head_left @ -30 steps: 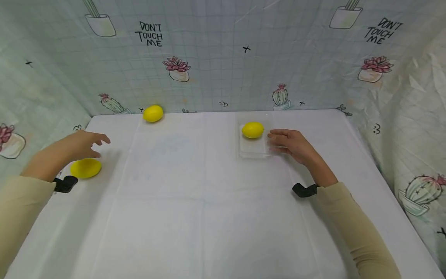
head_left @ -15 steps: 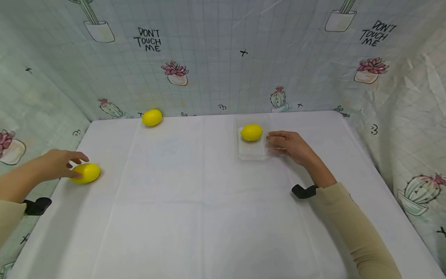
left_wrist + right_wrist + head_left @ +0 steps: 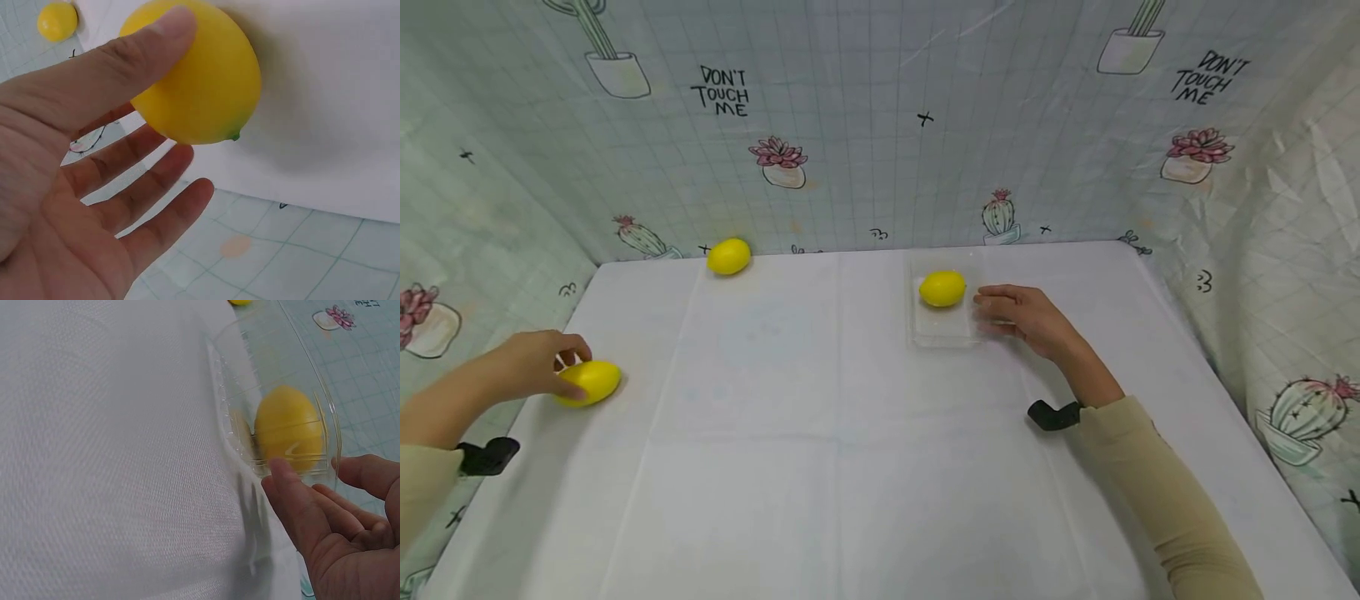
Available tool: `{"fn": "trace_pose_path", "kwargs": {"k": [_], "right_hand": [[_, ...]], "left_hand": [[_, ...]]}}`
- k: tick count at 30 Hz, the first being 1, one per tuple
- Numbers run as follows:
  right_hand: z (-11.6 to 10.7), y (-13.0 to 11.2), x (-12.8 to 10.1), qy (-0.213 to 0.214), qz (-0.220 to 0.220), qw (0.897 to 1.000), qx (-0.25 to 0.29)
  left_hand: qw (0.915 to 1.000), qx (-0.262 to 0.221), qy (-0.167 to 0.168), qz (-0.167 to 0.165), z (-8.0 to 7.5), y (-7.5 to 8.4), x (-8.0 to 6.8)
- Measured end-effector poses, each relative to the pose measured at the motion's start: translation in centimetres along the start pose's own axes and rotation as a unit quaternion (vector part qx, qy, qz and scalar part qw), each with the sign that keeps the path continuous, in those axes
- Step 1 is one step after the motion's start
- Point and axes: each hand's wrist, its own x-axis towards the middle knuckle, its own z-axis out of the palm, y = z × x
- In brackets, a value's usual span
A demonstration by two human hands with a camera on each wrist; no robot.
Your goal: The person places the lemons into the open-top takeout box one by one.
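My left hand [image 3: 535,367] pinches a yellow lemon [image 3: 593,382] at the table's left edge. In the left wrist view the thumb lies across the lemon [image 3: 206,81], whose green tip shows; the index finger is mostly hidden behind it and the other fingers extend below. A clear plastic container [image 3: 945,335] stands at the back, right of centre, with a second lemon [image 3: 942,289] inside. My right hand [image 3: 1026,315] is at the container's right side, its extended fingertips [image 3: 284,472] against the clear end wall in the right wrist view.
A third lemon [image 3: 728,257] sits at the back edge of the white-covered table [image 3: 820,467], left of centre. Cloth printed with cacti [image 3: 850,125] hangs behind the table and along both sides.
My left hand has come down and back to the left onto the nearest lemon and taken hold of it. The right hand stays at the container. The head view has shifted slightly.
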Motion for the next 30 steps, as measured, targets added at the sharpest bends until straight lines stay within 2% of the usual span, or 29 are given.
{"fn": "trace_pose_path", "kwargs": {"k": [6, 10, 20, 25, 30], "right_hand": [[0.2, -0.1, -0.2, 0.001, 0.001, 1.000, 0.007], [0.4, -0.3, -0.1, -0.003, -0.005, 1.000, 0.009], [0.5, -0.2, 0.0, -0.010, 0.002, 1.000, 0.007], [0.5, -0.1, -0.1, -0.015, -0.001, 1.000, 0.004], [0.4, 0.0, 0.0, -0.016, -0.010, 1.000, 0.005]], "left_hand": [[0.9998, -0.013, -0.002, 0.014, 0.8, 0.6, 0.0], [0.9997, -0.010, 0.008, 0.022, 0.9, 0.7, 0.0], [0.9995, -0.019, 0.017, 0.020, 2.2, 1.0, 0.2], [0.9984, -0.025, 0.036, 0.034, 2.5, 2.0, 0.6], [0.9968, -0.010, 0.061, 0.050, 1.8, 3.3, 0.9]]}}
